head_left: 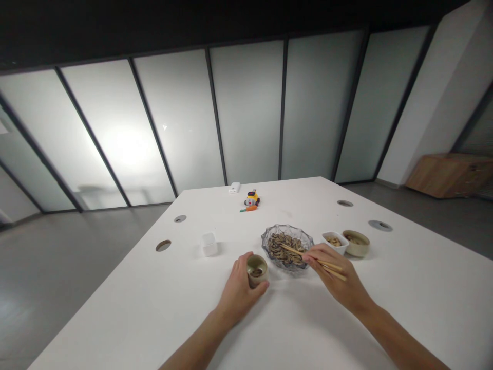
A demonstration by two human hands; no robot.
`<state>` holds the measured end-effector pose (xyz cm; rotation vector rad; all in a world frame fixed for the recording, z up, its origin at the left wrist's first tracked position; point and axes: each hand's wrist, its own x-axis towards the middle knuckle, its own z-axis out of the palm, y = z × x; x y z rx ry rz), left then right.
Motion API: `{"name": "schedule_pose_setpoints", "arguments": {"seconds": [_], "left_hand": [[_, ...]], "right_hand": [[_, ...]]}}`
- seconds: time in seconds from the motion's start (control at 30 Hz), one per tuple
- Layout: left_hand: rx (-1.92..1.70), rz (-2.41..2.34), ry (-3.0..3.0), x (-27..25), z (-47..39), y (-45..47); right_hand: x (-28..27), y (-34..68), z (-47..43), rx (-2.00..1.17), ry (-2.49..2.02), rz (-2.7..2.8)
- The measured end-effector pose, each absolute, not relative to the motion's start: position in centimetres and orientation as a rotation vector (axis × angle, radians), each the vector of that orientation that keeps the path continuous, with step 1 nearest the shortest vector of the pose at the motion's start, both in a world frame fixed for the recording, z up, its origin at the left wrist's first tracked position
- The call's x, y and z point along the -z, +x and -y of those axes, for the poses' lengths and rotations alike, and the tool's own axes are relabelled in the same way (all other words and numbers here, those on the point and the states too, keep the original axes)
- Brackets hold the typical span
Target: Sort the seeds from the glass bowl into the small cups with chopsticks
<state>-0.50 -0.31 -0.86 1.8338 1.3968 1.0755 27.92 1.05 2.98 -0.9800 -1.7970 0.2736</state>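
My left hand point(242, 288) is wrapped round a small greenish ceramic cup point(257, 281), tilted a little toward me, with a few dark seeds at its bottom. In my right hand point(335, 275) is a pair of wooden chopsticks point(295, 250). Their tips reach into the sunflower seeds point(283, 246) heaped in a clear scalloped glass bowl point(308, 239). Whether the tips pinch a seed is too small to tell. Just right of the bowl stand a square white dish point(339, 249) with pale brown pieces and a round olive-green bowl point(358, 249), also partly filled.
On the white table point(185, 318) an upright clear plastic cup point(208, 244) stands left of my left hand. Farther back are a yellow toy vehicle point(252, 198), an orange-handled toy screwdriver point(248, 208) and a white box-like device point(234, 187). Several round holes pierce the tabletop.
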Motion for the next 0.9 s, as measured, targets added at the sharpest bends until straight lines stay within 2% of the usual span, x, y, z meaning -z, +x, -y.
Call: {"name": "schedule_pose_setpoints", "arguments": {"seconds": [0.3, 0.57, 0.77, 0.9], "left_hand": [[-1.063, -1.402, 1.85, 0.94, 0.25, -0.6], [-1.08, -1.395, 1.843, 1.16, 0.2, -0.66], [-1.08, -1.394, 1.866, 1.24, 0.14, -0.67], [-1.065, -1.401, 1.876, 1.19, 0.19, -0.66]], "right_hand": [[-3.14, 27.87, -0.92, -0.267, -0.965, 1.76], [-2.75, 28.21, -1.37, -0.136, -0.986, 1.618], [-2.88, 27.52, -0.93, -0.333, -0.987, 1.725], [-2.91, 27.23, -0.59, -0.357, -0.972, 1.74]]}}
